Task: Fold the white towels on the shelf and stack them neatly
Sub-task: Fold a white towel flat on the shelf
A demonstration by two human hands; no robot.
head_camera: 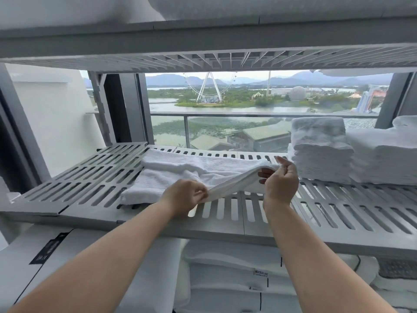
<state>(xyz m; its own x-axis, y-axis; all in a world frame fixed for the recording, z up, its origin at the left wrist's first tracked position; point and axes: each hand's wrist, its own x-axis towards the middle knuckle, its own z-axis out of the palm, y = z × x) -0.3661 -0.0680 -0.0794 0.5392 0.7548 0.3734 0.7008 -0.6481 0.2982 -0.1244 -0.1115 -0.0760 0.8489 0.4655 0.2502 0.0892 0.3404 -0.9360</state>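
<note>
A white towel (180, 175) lies spread across the grey slatted shelf (327, 206), left of centre. My left hand (185, 196) pinches its near edge at the front of the shelf. My right hand (281, 180) pinches the same edge farther right and lifts it a little off the slats, so the edge hangs taut between both hands. A tall stack of folded white towels (320, 152) stands to the right, just beyond my right hand.
A wider pile of folded white linen (383, 157) sits right of the stack. An upper shelf (203, 57) hangs close overhead. Bedding with a label (237, 276) fills the level below. A window and balcony rail (225, 115) are behind.
</note>
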